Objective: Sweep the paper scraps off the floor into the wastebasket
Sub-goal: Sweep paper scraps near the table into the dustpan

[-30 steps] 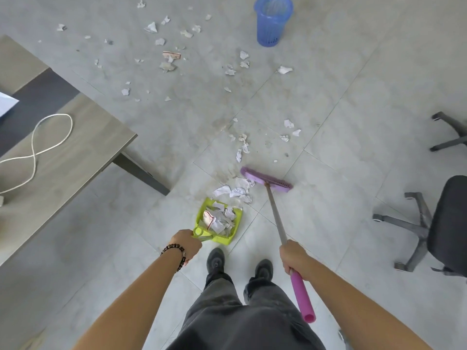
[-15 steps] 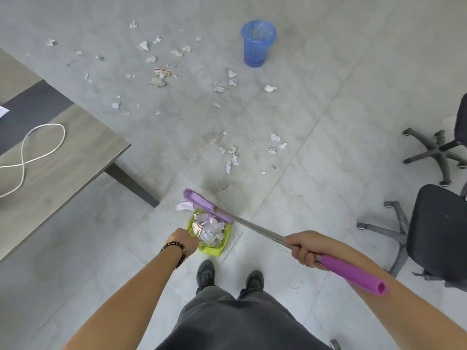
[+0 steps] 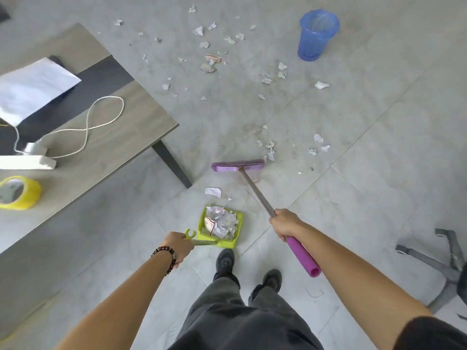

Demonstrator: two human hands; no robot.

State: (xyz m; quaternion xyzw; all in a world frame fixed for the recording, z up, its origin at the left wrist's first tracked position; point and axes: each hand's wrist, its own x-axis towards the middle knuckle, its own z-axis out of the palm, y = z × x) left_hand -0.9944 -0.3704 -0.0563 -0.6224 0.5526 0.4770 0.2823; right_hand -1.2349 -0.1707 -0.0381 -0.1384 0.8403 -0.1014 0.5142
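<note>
The person's dark shoes (image 3: 225, 260) are standing on the grey tiled floor (image 3: 366, 173), just behind a green dustpan (image 3: 220, 226) that is lying flat and carrying a heap of crumpled paper scraps (image 3: 220, 221). The left hand (image 3: 178, 246), with a beaded bracelet (image 3: 165, 254) on its wrist, is closing its grip around the dustpan's handle. The right hand (image 3: 285, 222) is gripping a broom (image 3: 255, 192) where the metal shaft meets the purple sleeve, its fingers wrapped fully around. The broom's purple head (image 3: 238, 165) is resting on the floor well ahead of the dustpan, with one loose white scrap (image 3: 213, 192) lying between them. Beyond the head, more scraps are lying scattered across the tiles. To the left, a worktop (image 3: 121, 137) is carrying a white cable (image 3: 101, 122), a sheet of paper (image 3: 32, 89) and a yellow tape roll (image 3: 19, 192). Farthest off, the blue wastebasket (image 3: 317, 35) is standing upright, well apart from the dustpan. A chair base (image 3: 437, 261) is showing at the right edge.
</note>
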